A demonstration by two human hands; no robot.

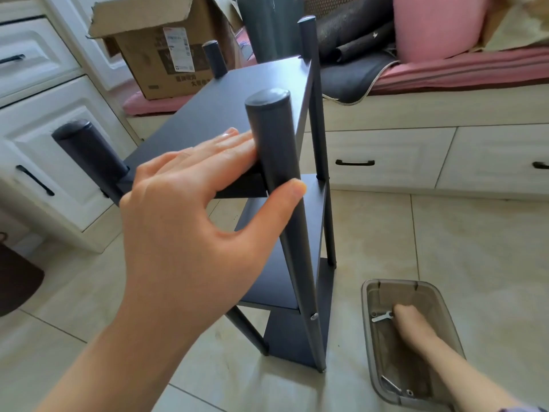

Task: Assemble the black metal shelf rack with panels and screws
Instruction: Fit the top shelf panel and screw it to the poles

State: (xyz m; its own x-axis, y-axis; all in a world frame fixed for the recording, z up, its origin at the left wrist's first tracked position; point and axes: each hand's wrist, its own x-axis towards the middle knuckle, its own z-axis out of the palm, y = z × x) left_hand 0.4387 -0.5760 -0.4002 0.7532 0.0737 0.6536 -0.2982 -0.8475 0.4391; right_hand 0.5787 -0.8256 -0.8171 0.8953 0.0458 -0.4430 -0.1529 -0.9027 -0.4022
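**A:** Tiled floor (445, 233), white cabinets (59, 120) far left, cardboard box (154, 46) behind. Rack (285, 281) stands mid-floor, and the left hand (190, 209) steadies it, fingers flat on the top panel (214, 108), thumb hooked round the near post (276, 150).

**B:** Risk?

**A:** That light hold could let it tip (one screw (314, 316) shows low down).

**B:** And right?

**A:** Right hand (408, 319) is down in the plastic tub (368, 322) beside a wrench (381, 316); whether the fingers grip it, I cannot tell.
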